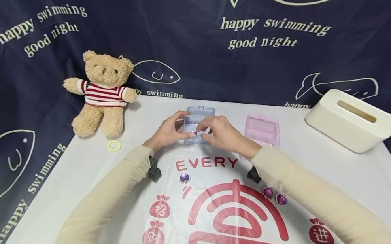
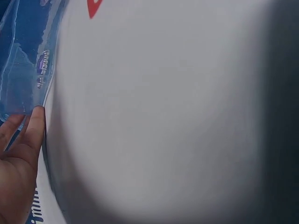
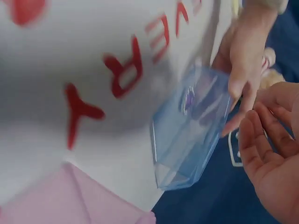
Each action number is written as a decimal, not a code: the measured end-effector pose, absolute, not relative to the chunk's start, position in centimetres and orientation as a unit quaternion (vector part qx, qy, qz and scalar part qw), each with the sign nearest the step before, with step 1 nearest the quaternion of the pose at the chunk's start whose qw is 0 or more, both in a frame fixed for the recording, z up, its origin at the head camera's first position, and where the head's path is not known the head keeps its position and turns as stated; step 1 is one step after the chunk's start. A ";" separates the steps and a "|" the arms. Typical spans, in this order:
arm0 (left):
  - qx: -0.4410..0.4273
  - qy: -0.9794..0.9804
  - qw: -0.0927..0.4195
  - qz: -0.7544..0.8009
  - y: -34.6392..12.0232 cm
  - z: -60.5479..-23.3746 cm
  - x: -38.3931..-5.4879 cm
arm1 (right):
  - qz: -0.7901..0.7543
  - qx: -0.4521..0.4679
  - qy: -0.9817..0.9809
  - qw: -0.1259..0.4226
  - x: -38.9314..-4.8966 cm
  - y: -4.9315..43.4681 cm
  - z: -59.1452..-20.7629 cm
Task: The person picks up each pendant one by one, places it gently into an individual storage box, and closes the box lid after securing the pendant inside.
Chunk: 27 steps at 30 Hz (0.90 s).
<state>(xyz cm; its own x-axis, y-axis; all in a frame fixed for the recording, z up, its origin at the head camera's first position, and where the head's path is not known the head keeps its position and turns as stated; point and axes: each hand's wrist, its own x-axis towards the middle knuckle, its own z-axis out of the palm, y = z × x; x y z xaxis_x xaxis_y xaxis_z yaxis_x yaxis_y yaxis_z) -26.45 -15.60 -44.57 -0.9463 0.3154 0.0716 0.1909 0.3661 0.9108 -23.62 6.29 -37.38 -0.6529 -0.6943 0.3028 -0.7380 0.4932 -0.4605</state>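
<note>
My left hand (image 1: 170,130) grips the side of a transparent blue plastic box (image 1: 199,119), thumb on the near side and fingers at its left wall. The box's lid stands open at the back. A purple heart-shaped gem with a silvery beaded edge (image 1: 194,134) lies in the box; its edge also shows through the wall in the left wrist view (image 2: 43,63). Over the box's front part hovers my right hand (image 1: 219,131), its fingers bent loosely. The right wrist view shows those fingers (image 3: 264,144) beside the blue box (image 3: 187,140) with nothing between them.
Behind my right wrist stands an open pink transparent box (image 1: 262,130). One purple gem (image 1: 184,177) lies in front of my left hand, with two more gems (image 1: 275,196) by my right forearm. A teddy bear (image 1: 102,92), yellow ring (image 1: 114,146) and white tissue box (image 1: 349,121) sit farther out.
</note>
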 end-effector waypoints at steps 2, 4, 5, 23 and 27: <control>0.152 0.825 0.059 0.541 -15.6 -44.6 -26.2 | 0.286 0.431 -0.856 0.030 -22.2 6.6 -37.6; 0.153 0.819 0.059 0.550 -15.7 -44.7 -26.1 | 0.290 0.445 -0.847 0.019 -20.8 6.6 -37.9; 0.155 0.816 0.057 0.555 -15.7 -44.7 -26.1 | 0.291 0.452 -0.843 0.014 -20.2 6.5 -38.1; 0.149 0.815 0.052 0.557 -15.7 -44.9 -26.3 | 0.188 0.499 -0.844 -0.061 -14.5 3.7 -42.3; 0.146 0.817 0.056 0.555 -15.5 -44.8 -26.4 | 0.187 0.501 -0.844 -0.053 -14.6 3.6 -42.6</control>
<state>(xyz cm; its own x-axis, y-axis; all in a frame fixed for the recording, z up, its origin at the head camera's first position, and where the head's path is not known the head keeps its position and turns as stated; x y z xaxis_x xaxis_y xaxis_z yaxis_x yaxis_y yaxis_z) -26.40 -15.54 -44.82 -0.9509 0.3015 0.0707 0.1766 0.3404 0.9235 -14.59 3.63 -42.63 -0.4931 -0.8644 0.0982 -0.8252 0.4290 -0.3674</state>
